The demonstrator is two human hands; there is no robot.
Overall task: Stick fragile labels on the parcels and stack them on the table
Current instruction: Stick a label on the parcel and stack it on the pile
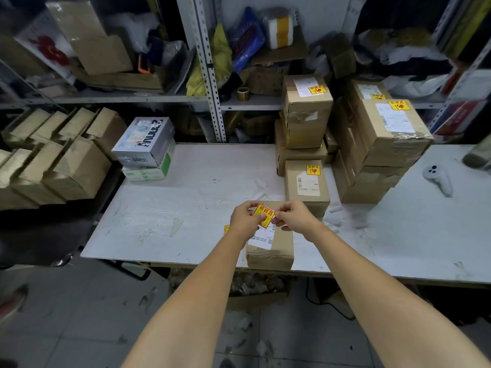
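Fragile label poised over the parcel, not yet stuck down.

Head view: the left hand (243,221) and right hand (291,216) each pinch one side of the red-and-yellow fragile label (263,214), holding it cornerwise like a diamond. The unlabelled parcel (276,252) lies straight beneath them at the front edge of the table (164,208), its long axis running away from the person. The hands hover over its far end, neither clearly nearer, so the move looks like a plain drop downward, beside the white shipping slip (261,241). Already-labelled parcels (307,181) stand behind and to the right — the stack to join, I'd judge.
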